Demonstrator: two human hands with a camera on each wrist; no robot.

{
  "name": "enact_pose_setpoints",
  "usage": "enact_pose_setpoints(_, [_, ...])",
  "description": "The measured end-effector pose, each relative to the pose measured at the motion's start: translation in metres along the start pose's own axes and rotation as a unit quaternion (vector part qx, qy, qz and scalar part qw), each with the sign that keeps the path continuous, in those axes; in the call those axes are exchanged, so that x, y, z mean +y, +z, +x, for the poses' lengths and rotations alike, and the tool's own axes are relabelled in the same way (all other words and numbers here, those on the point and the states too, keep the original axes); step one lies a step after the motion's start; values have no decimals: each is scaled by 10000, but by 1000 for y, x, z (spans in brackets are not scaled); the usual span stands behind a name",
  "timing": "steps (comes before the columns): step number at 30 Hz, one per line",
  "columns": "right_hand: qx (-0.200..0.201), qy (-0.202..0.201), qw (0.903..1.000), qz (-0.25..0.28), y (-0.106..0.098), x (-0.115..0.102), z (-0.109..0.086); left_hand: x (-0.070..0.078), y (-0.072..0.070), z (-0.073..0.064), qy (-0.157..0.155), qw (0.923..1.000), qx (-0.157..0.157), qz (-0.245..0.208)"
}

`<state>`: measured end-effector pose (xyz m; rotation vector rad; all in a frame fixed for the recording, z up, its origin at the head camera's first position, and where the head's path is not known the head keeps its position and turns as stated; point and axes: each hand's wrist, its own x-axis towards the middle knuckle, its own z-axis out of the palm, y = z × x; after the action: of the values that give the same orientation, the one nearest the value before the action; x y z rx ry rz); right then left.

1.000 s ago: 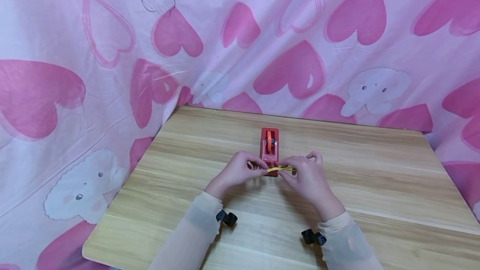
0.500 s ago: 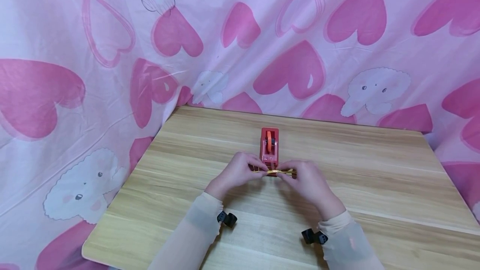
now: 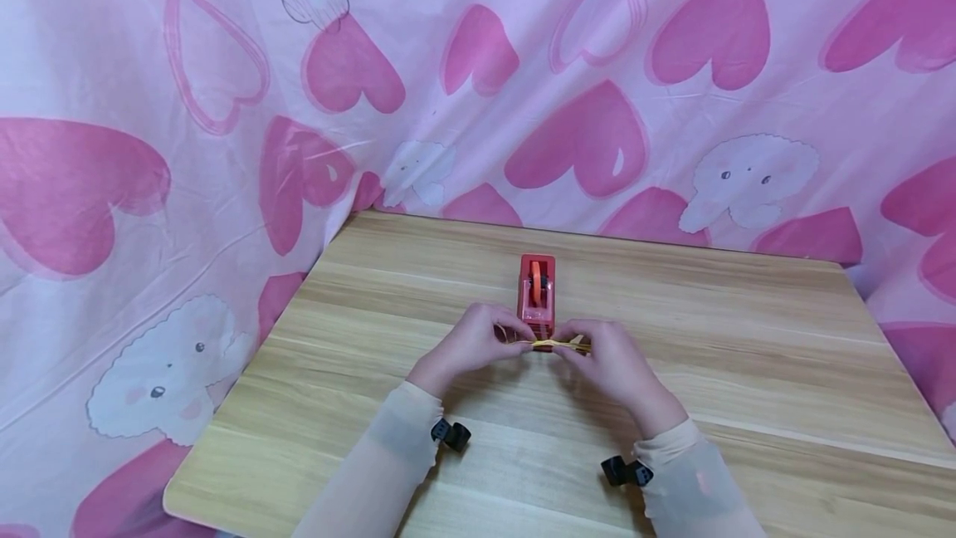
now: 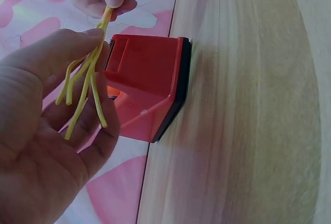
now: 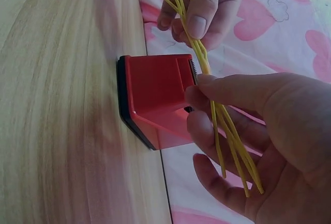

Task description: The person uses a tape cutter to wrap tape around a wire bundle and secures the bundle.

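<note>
A bundle of thin yellow strands (image 3: 548,343) stretches between my two hands, just in front of the red tape dispenser (image 3: 537,315). My left hand (image 3: 478,335) pinches one end between thumb and forefinger. In the left wrist view, loose ends of the strands (image 4: 97,53) fan out over the palm. My right hand (image 3: 608,355) pinches the other side, its loose strand ends (image 5: 226,125) hanging across the curled fingers. Between the fingertips, the middle of the bundle looks slightly orange and shiny. Whether tape is wrapped there I cannot tell.
The dispenser, carrying an orange roll (image 3: 535,282), stands on a wooden table (image 3: 709,339); its toothed cutting edge (image 5: 193,69) faces the hands. Behind and to the left hangs a pink cloth (image 3: 418,48) with hearts. Both wrists wear small black cameras (image 3: 451,436).
My right hand's raised fingers have folded down, and its grip has shifted slightly on the bundle. The strands now run straighter between the hands. The dispenser has stayed put.
</note>
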<state>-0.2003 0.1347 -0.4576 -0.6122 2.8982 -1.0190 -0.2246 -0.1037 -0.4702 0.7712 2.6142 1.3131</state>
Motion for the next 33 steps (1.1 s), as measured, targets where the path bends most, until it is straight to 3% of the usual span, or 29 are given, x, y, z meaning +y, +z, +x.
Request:
enact_pose_setpoints(10, [179, -264, 9991, 287, 1, 2, 0, -6, 3, 0, -417, 9962, -319, -697])
enact_pose_setpoints(18, [447, -524, 9970, 355, -1, 0, -2, -6, -1, -1, -1021, 9833, -465, -1430])
enact_pose_setpoints(27, [595, -673, 9954, 334, -1, 2, -1, -9, 1, 1, -696, 9900, -468, -1137])
enact_pose_setpoints(33, [629, -703, 9949, 355, -1, 4, -2, -10, 1, 1, -656, 9915, -386, -1057])
